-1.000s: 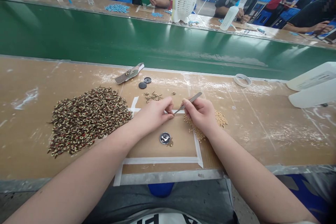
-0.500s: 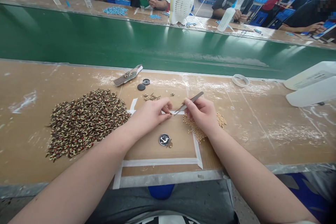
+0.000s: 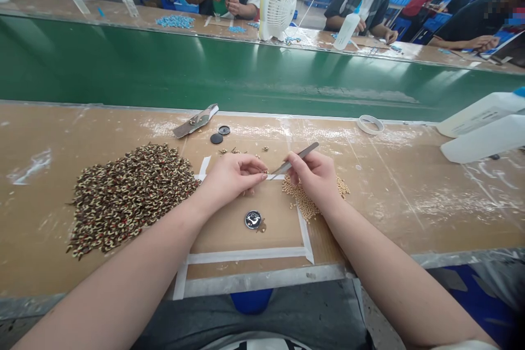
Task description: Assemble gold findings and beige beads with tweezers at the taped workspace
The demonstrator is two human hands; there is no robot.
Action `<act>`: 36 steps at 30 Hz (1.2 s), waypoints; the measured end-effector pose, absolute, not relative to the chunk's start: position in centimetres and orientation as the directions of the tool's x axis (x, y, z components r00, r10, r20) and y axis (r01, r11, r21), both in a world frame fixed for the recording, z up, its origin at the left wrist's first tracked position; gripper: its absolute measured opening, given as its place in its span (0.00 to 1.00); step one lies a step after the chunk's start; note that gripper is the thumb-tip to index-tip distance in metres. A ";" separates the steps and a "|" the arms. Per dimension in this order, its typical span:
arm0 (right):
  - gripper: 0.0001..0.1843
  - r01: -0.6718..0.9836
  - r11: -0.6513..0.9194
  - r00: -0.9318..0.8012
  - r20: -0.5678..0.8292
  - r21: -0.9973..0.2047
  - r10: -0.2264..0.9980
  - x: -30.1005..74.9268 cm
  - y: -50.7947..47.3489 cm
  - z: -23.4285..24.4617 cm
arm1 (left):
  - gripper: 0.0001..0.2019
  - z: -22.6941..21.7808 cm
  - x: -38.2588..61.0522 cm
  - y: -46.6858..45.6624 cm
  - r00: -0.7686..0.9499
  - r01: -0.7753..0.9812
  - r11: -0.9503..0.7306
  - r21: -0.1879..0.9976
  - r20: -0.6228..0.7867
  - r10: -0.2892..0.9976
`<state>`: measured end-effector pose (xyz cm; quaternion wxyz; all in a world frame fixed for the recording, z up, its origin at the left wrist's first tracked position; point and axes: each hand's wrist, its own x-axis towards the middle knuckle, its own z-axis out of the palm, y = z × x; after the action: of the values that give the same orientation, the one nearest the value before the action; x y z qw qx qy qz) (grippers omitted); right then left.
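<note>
Item: my left hand [image 3: 232, 178] pinching a tiny part, right hand [image 3: 315, 178] gripping tweezers [image 3: 293, 160]; I'd keep the tips steady, wrists braced on the bench [image 3: 410, 197].

We see bare brown desk [image 3: 410, 197] open to the right; the big heap of brown-and-cream pieces [image 3: 131, 194] blocks the left, the small pale bead pile [image 3: 305, 205] and round black disc [image 3: 253, 219] crowd the middle.

The tiny piece pinched in the left hand [image 3: 229, 178] at the tweezers' [image 3: 293, 159] tip is too small to identify. The right hand [image 3: 315, 178] covers part of the pale bead pile [image 3: 342, 188].
</note>
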<state>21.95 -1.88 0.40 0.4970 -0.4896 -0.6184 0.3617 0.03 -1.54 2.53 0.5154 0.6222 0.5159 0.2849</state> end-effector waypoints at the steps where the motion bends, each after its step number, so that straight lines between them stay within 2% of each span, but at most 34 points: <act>1: 0.20 0.249 0.257 -0.027 0.259 -0.934 0.966 22.0 -1.9 0.4 | 0.08 2.6 0.0 -1.5 0.300 0.348 0.065 0.935 -0.177 0.937; 14: 0.17 0.218 0.232 -0.003 0.237 -0.948 0.972 21.9 -1.9 0.3 | 0.11 2.1 -0.3 -1.4 0.242 0.316 0.083 0.945 -0.165 0.956; 36: 0.18 0.240 0.231 -0.020 0.233 -0.943 0.972 21.9 -2.0 0.6 | 0.13 1.9 -0.4 -1.5 0.217 0.327 0.021 0.945 -0.096 0.971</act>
<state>21.85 -2.00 0.59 0.4931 -0.4968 -0.6102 0.3710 -0.36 -1.52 1.95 0.4807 0.6143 0.5285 0.3351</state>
